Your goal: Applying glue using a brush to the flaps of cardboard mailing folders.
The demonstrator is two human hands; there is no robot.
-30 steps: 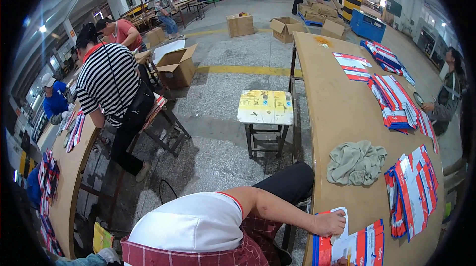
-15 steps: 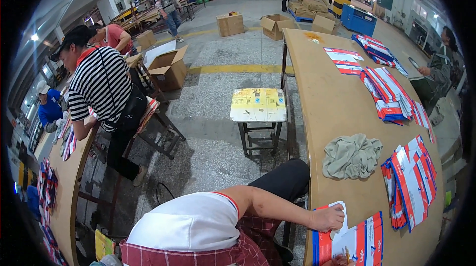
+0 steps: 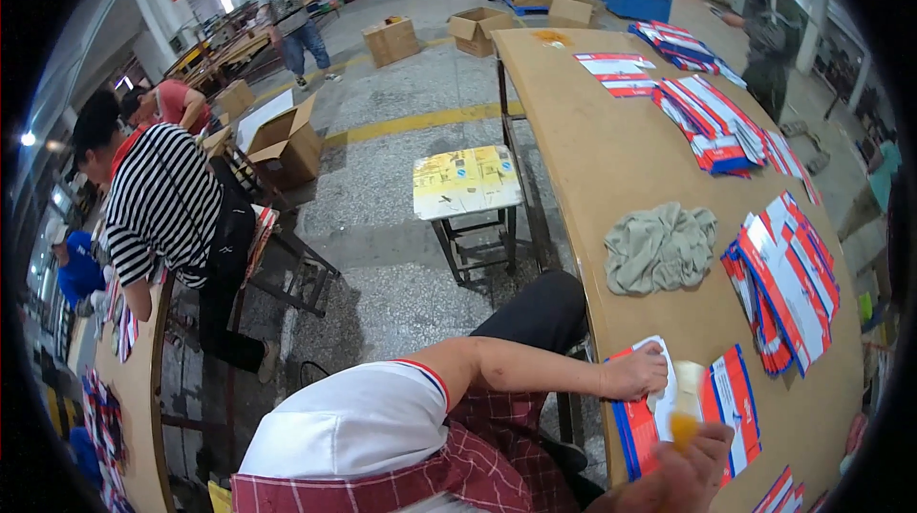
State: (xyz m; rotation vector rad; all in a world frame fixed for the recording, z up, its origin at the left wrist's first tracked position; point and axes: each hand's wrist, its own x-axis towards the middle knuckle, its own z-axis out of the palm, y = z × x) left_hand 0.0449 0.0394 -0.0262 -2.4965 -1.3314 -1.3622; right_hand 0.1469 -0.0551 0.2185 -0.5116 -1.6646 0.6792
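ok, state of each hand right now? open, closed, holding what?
Left hand: fingers curled down at the flat red, white and blue printed sheet; grip cannot be told.
Right hand: closed, holding a blurred, yellow-handled tool.

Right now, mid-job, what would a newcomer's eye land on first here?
Probably the yellow item in the right hand, above the red-and-blue printed piece that the left hand touches. Next, the crumpled grey-green cloth on the tan table, left of a fanned stack of similar pieces, and the yellow-topped stool beyond the table's left edge.
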